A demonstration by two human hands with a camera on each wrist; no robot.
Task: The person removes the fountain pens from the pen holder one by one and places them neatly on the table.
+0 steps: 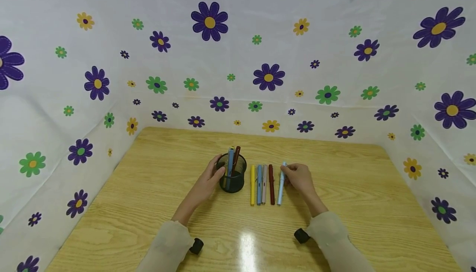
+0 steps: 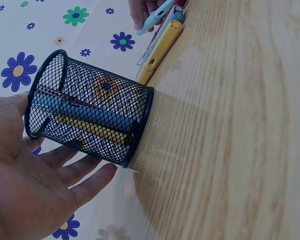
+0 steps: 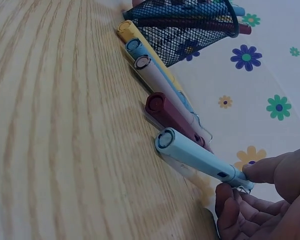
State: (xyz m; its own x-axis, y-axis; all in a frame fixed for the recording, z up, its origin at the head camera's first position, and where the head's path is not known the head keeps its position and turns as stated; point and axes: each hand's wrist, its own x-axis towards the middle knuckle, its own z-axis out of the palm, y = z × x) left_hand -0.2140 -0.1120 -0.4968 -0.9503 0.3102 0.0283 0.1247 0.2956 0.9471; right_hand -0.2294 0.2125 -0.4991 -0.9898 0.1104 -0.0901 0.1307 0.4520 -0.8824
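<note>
Head view: the left hand [image 1: 209, 177] curves thumb and forefinger loosely round the near-left side of a black mesh cup [image 1: 235, 184]. The right hand [image 1: 299, 176] pinches the upper end of a light blue pen [image 1: 280, 190]. Between the hands lies a row: yellow pen [image 1: 252, 187], blue pen [image 1: 259, 187], pinkish-grey pen [image 1: 264, 189], dark red pen [image 1: 272, 187]. The wood worktop [image 1: 364, 199] stretches wide on both sides and towards the sleeves [image 1: 169, 241]; its far edge meets a white flowered cloth [image 1: 238, 57].

Left wrist view: the left hand's lower fingers spread along the cup; the thumb tip is hidden. Through the mesh show blue, yellow and dark red pens [image 2: 100, 114].

Right wrist view: thumb and fingers nip the light blue pen near its clip. Its other end sits beside the dark red pen; whether that end touches the worktop, I cannot tell.
</note>
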